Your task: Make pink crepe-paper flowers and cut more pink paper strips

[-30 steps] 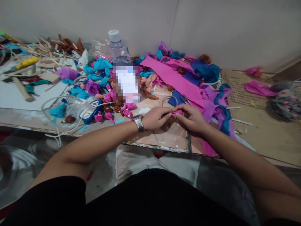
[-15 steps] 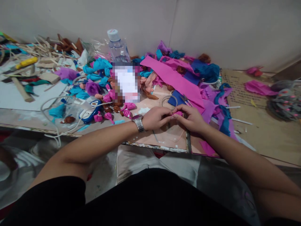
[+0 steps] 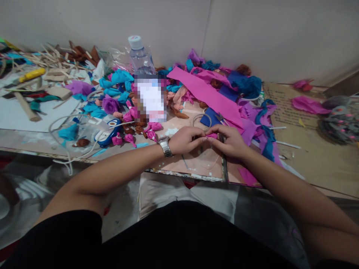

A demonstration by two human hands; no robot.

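Observation:
Between my fingertips is a small piece of pink crepe paper (image 3: 212, 136), partly hidden by the fingers. My left hand (image 3: 187, 139), with a metal watch (image 3: 165, 147) on its wrist, pinches the paper from the left. From the right, my right hand (image 3: 229, 140) closes its thumb and fingers on the same piece. Just beyond the hands lie a coil of pale wire or cord (image 3: 198, 118), a blue paper piece (image 3: 211, 116) and what look like scissors (image 3: 223, 118). A long pink crepe strip (image 3: 204, 91) stretches behind them.
Left of my hands are several twisted pink paper buds (image 3: 129, 139), a blue and white device (image 3: 108, 134) and a white cable (image 3: 68, 157). A blurred-out phone (image 3: 150, 98) leans by a clear bottle (image 3: 141, 59). Wood sticks (image 3: 53, 56) and a yellow-handled tool (image 3: 32, 74) lie farther left; cardboard (image 3: 319, 149) is at right.
My fingers have shifted slightly around the pink paper, and the right fingertips cover it a little differently. Everything else stays put.

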